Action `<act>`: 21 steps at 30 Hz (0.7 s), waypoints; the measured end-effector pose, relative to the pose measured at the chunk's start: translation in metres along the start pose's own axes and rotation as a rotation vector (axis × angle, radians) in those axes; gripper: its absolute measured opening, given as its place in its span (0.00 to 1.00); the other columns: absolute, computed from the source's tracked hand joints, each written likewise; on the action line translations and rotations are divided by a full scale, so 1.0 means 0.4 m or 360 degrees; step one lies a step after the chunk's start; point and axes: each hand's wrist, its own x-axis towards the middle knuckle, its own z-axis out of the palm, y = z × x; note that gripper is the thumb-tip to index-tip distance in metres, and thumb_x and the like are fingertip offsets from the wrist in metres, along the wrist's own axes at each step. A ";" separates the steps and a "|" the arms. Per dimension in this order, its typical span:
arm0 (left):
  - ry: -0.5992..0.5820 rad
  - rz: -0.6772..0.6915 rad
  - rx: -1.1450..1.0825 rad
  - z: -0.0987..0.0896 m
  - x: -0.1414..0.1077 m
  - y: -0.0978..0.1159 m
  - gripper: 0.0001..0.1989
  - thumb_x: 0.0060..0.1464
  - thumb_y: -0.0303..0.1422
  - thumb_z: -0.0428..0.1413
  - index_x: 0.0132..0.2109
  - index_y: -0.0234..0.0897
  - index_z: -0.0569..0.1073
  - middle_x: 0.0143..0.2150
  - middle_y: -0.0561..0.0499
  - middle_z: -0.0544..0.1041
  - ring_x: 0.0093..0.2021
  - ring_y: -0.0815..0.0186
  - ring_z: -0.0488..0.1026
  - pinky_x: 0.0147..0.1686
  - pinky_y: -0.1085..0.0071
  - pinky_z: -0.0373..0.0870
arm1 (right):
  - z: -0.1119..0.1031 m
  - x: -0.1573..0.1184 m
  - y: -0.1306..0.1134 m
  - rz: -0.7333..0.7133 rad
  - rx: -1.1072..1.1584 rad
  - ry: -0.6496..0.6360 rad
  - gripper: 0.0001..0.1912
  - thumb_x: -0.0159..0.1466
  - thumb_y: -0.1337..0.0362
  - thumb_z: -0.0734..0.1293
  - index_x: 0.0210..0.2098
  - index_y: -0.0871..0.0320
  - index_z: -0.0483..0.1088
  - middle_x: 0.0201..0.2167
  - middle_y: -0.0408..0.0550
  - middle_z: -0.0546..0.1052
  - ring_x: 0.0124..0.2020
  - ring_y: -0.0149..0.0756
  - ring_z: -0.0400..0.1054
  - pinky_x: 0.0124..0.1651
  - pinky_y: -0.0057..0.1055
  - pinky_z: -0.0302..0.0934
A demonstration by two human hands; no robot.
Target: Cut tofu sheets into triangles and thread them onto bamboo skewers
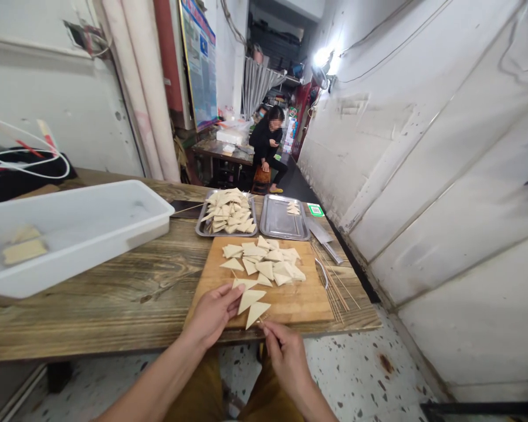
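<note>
Over the near edge of a wooden cutting board (312, 305), several pale triangular pieces (250, 299) are threaded on a thin stick. My left hand (215, 313) pinches the upper piece of this row at its left side. Below the lowest piece, my right hand (286, 351) has its fingers closed on the stick's end (261, 320). A loose pile of similar triangles (273, 261) lies on the board beyond my hands. Bare sticks (338, 290) and a curved white-edged item (321, 274) lie at the board's right side.
Behind the board stand a metal tray heaped with triangles (229, 211) and another metal tray (275, 225) with a few pieces. A cleaver (325, 240) lies to the right. A white plastic bin (83, 234) stands left. Farther back, a person (264, 140) sits by a table.
</note>
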 end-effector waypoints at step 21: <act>-0.0219 -0.0051 -0.0109 0.028 -0.028 -0.021 0.12 0.46 0.30 0.61 0.40 0.31 0.74 0.39 0.42 0.78 0.37 0.63 0.76 0.38 0.69 0.74 | 0.014 -0.001 0.005 0.0092 0.0050 0.0042 0.14 0.66 0.62 0.56 0.32 0.58 0.71 0.20 0.42 0.68 0.22 0.31 0.62 0.25 0.23 0.55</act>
